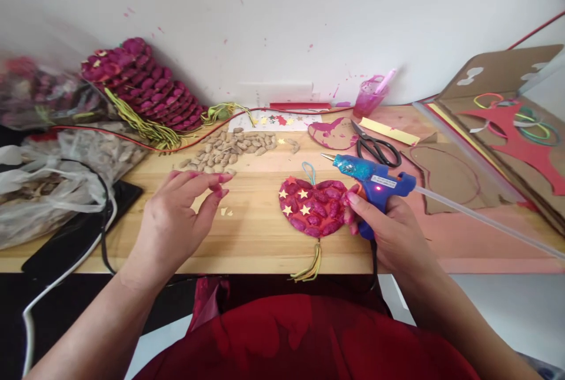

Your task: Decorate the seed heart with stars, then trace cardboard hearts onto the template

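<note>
The tassel (312,267) reaches the desk's (256,233) front edge; beyond it lies the red ornament (314,208), loop (309,171) toward the far edge. The right hand (383,221), nearer to it, wraps its fingers around the glue gun (378,185), nozzle (328,157) pointing left. The left hand (183,206) is well apart leftward, thumb and forefinger close; whether they pinch anything, I cannot tell.

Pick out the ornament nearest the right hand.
The ornament lying singly beside the right hand; those in the stack lie farther off, at back left.
</note>
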Motion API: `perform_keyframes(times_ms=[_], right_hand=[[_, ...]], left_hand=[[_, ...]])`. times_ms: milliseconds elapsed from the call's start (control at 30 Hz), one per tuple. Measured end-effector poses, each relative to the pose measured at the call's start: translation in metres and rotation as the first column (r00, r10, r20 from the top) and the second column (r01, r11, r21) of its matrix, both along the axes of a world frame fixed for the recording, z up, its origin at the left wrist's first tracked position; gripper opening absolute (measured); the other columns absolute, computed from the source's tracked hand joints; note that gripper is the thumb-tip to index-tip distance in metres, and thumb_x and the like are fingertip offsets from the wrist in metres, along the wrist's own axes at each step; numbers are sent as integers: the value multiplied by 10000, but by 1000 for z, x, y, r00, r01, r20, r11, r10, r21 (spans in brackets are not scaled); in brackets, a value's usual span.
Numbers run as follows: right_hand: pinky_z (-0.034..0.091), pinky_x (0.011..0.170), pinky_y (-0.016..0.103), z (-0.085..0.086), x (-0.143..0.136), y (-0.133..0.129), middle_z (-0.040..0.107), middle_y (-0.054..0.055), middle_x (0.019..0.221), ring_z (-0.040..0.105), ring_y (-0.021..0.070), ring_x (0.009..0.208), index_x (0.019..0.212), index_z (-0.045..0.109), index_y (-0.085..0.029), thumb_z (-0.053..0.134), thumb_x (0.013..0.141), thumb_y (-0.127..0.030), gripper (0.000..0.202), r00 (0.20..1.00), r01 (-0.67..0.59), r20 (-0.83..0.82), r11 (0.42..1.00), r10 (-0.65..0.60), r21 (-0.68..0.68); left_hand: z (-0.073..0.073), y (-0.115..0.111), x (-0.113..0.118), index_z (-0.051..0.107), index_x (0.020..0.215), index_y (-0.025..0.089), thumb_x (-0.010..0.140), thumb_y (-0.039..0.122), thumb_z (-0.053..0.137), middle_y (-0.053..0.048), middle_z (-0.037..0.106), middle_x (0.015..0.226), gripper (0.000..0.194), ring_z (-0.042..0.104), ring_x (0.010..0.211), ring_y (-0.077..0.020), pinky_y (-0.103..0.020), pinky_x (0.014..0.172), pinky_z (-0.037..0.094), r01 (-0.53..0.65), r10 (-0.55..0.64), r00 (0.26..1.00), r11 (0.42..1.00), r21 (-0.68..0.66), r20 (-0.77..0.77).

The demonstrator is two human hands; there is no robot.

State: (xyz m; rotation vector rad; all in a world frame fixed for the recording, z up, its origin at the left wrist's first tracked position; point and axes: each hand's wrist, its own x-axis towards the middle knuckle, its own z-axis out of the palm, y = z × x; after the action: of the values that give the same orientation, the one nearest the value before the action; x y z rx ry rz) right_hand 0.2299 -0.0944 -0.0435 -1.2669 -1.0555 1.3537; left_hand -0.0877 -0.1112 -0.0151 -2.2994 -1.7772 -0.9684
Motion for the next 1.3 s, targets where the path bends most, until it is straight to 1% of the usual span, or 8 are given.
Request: perform_keyframes(times_ms=[167, 300, 500, 700, 1000, 1067, 1133, 1300], right_hand=[[428, 470, 216, 5, -5, 0, 638, -12, 584, 535, 104, 479, 751, 656, -180, 858, 729, -417, 312, 998, 45, -40, 999, -45, -5], [428, 467, 210, 6, -6, 0, 637, -14, 581, 534, 103, 482, 773, 663, -181, 863, 723, -394, 296, 997, 51, -61, 999, -51, 11], [430, 473, 203, 5, -8, 0, 642, -12, 595, 538, 101, 493, 802, 663, -177, 848, 739, -377, 280, 997, 51, -56, 998, -49, 24], [432, 484, 203, 5, -7, 0, 642, -14, 613, 538, 99, 505, 797, 656, -178, 843, 749, -375, 276, 997, 49, -63, 998, -46, 35], [413, 469, 206, 0, -8, 0, 632, -22, 588, 531, 96, 480, 793, 648, -172, 841, 746, -401, 304, 996, 63, -74, 996, -59, 55], [415, 463, 207, -1, -8, 1, 637, -23, 595, 534, 97, 479, 809, 653, -171, 841, 746, -396, 299, 992, 77, -101, 995, -71, 56], [421, 463, 206, -3, -7, 1, 645, -19, 603, 542, 101, 491, 814, 660, -170, 838, 752, -385, 286, 987, 94, -134, 993, -84, 70], [443, 478, 209, -3, -7, 2, 666, -9, 630, 575, 108, 526, 791, 667, -168, 848, 737, -360, 270, 971, 153, -197, 984, -132, 96]], left_hand=[[-12, -8, -24, 737, 872, 241, 907, 334, 617, -22, 764, 877, 156, 675, 850, -239, -403, 895, 491, -59, 53, 998, 977, -205, -35], [-22, -15, -28, 733, 828, 252, 873, 356, 638, -10, 763, 847, 148, 664, 854, -238, -363, 836, 491, -112, 113, 993, 946, -304, -12], [-27, -15, -17, 716, 806, 234, 872, 337, 616, -25, 753, 830, 158, 648, 839, -231, -356, 825, 492, -90, 110, 993, 950, -299, 51], [-26, -17, -14, 735, 863, 219, 914, 304, 573, -43, 759, 853, 190, 662, 831, -213, -348, 817, 509, 14, 18, 993, 964, -266, 117], [-21, -28, -10, 654, 772, 214, 868, 327, 635, -10, 747, 829, 150, 640, 674, -146, -263, 660, 495, -103, 149, 966, 971, -215, 210], [-23, -30, -4, 638, 772, 215, 871, 350, 645, -4, 755, 822, 167, 638, 640, -134, -250, 628, 492, -64, 143, 947, 962, -266, 289], [-26, -31, 3, 637, 797, 215, 866, 390, 672, -5, 750, 793, 191, 660, 649, -142, -247, 614, 503, 30, 113, 907, 943, -331, 405], [-33, -37, 23, 681, 1012, 196, 894, 416, 668, -38, 747, 844, 250, 709, 766, -177, -289, 716, 572, 279, 37, 777, 874, -397, 628]])
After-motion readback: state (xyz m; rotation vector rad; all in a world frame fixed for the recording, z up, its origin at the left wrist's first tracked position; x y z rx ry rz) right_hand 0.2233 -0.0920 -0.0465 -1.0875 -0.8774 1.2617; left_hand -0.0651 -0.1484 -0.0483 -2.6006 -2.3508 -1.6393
